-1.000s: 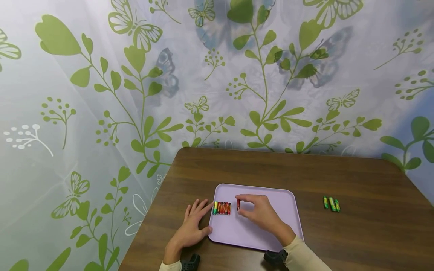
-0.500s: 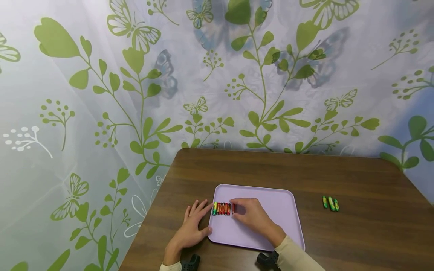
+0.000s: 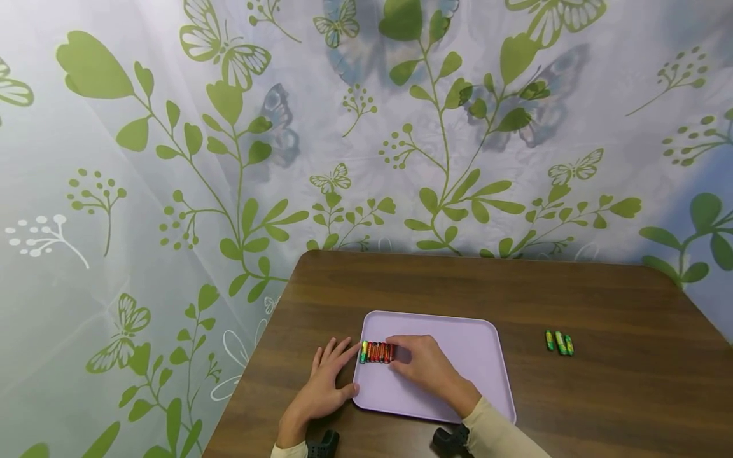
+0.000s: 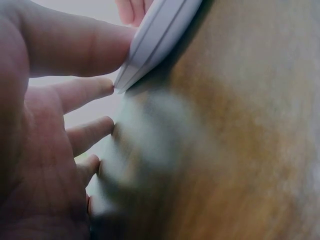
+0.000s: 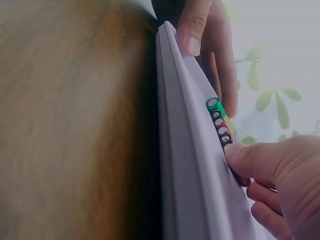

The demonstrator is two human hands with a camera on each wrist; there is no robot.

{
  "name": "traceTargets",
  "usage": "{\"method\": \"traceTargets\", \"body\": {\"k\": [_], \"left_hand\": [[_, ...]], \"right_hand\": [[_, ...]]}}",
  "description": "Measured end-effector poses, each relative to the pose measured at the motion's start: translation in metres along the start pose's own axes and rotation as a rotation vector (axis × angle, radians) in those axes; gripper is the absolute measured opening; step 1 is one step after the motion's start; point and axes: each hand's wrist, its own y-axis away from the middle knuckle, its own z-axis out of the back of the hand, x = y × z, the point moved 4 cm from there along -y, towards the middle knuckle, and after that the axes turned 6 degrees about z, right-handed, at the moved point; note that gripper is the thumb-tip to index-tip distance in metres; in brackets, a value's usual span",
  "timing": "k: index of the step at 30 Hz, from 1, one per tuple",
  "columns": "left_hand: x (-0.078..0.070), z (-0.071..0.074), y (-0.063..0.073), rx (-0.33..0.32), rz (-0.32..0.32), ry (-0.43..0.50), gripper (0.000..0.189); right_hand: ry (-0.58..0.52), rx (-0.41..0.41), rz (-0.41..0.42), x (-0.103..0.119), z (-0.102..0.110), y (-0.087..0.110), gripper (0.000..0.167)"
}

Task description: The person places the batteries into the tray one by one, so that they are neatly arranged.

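On the lilac tray (image 3: 469, 346), a green-and-yellow battery (image 3: 363, 352) and several red-and-black batteries (image 3: 378, 352) lie side by side in a row by the left rim. My right hand (image 3: 432, 367) pinches the red battery (image 3: 392, 353) at the row's right end, thumb at its near end and index finger at its far end. In the right wrist view the thumb (image 5: 247, 157) covers part of that end of the row. My left hand (image 3: 325, 385) lies with spread fingers at the tray's left edge, its thumb (image 4: 85, 45) and index finger against the rim.
Three green batteries (image 3: 559, 343) lie on the brown wooden table (image 3: 618, 394), right of the tray. A dark wrist strap (image 3: 323, 444) shows at the left wrist. Behind the table hangs a curtain (image 3: 366, 159) with green leaves and butterflies.
My right hand has moved left with the red battery, bringing it from a gap's distance up against the right end of the row. The left hand has stayed in place.
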Motion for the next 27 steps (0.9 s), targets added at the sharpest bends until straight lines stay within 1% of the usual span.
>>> {"method": "traceTargets", "body": {"k": [3,4,7,10,12,18,27], "left_hand": [[0.001,-0.001,0.001,-0.02,-0.042,0.014,0.078],[0.001,-0.001,0.001,-0.018,-0.043,0.015,0.078],[-0.002,0.001,0.001,0.008,-0.009,0.006,0.079],[-0.004,0.002,0.0,0.038,0.043,-0.014,0.08],[-0.005,0.002,-0.001,0.047,0.058,-0.03,0.08],[-0.006,0.002,-0.001,0.053,0.07,-0.043,0.08],[-0.005,0.002,-0.001,0.052,0.066,-0.043,0.08]], "right_hand": [[0.006,-0.02,0.022,0.0,0.007,0.002,0.046],[0.003,-0.019,0.021,-0.001,0.01,0.002,0.046],[-0.014,-0.003,0.0,-0.005,0.02,0.005,0.046],[-0.018,0.011,-0.021,-0.013,0.033,0.009,0.047],[-0.021,0.01,-0.031,-0.02,0.042,0.014,0.048],[-0.014,0.001,-0.046,-0.043,0.074,0.036,0.052],[0.001,-0.002,-0.049,-0.069,0.118,0.077,0.055]]}}
